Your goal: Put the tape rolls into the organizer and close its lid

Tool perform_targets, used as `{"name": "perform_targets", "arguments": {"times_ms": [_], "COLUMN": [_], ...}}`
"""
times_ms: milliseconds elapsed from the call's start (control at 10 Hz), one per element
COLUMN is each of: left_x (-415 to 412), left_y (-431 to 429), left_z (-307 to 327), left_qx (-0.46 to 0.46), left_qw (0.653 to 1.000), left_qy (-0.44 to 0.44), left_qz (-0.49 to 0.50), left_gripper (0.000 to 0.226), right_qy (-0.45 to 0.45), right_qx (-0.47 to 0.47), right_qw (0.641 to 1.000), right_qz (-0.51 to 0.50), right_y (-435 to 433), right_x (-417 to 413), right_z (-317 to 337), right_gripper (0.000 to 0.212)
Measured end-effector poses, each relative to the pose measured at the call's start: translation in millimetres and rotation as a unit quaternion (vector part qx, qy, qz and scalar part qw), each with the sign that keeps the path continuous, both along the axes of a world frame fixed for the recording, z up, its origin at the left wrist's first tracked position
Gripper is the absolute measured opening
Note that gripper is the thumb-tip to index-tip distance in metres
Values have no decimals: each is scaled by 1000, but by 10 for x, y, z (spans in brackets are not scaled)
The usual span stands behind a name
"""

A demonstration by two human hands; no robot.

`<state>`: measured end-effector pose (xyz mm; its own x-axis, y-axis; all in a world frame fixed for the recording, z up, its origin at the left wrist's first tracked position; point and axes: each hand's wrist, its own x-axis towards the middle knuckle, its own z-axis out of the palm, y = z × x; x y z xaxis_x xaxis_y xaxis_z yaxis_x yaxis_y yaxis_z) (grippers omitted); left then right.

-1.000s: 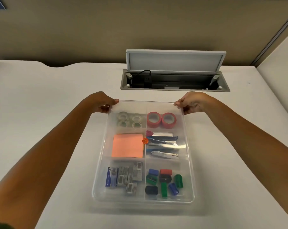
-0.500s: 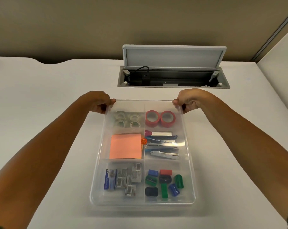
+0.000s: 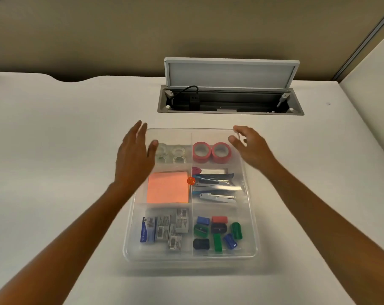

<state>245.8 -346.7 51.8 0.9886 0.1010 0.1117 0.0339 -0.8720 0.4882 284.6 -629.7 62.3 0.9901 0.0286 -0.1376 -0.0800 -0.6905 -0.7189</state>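
Note:
A clear plastic organizer (image 3: 251, 216) lies on the white desk with its clear lid down over the compartments. Two red tape rolls (image 3: 211, 151) sit side by side in the far right compartment. Several clear tape rolls (image 3: 173, 154) sit in the far left compartment. My left hand (image 3: 135, 157) hovers over the far left corner, fingers spread, holding nothing. My right hand (image 3: 251, 147) hovers over the far right corner, fingers apart, also holding nothing.
The other compartments hold an orange sticky-note pad (image 3: 168, 190), staplers (image 3: 215, 186), staple boxes (image 3: 164, 230) and coloured sharpeners (image 3: 217, 232). A cable hatch (image 3: 230, 100) in the desk stands with its flap raised behind the organizer. A partition wall runs along the desk's far edge.
Both hands have let go of the far corners of the organizer's lid and now hover above it with fingers spread. The organizer has stayed in place.

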Motion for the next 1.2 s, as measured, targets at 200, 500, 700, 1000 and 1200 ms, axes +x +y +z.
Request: {"name": "perform_targets", "arguments": {"times_ms": [200,500,700,1000,1200], "left_x": [-330,-312,-319,-423,-455], "left_y": [-161,-137,-130,-89,175], "left_z": [-144,-223,-216,6,349], "left_qx": [-11,3,14,13,92], "left_qw": [997,998,999,1000,994], "left_qy": [71,58,44,25,-57], "left_qz": [-20,-18,-12,6,19], "left_gripper": [71,68,65,61,62], "right_qy": [-73,-74,-79,-79,-148], "right_qx": [-181,-250,-228,-291,-265], "right_qw": [980,964,970,952,952], "right_qz": [42,43,43,57,-23], "right_y": [217,210,206,222,402], "right_x": [-356,-298,-318,-459,-546], "right_z": [-264,-346,-323,-169,294], "right_gripper": [69,75,71,67,67]}}
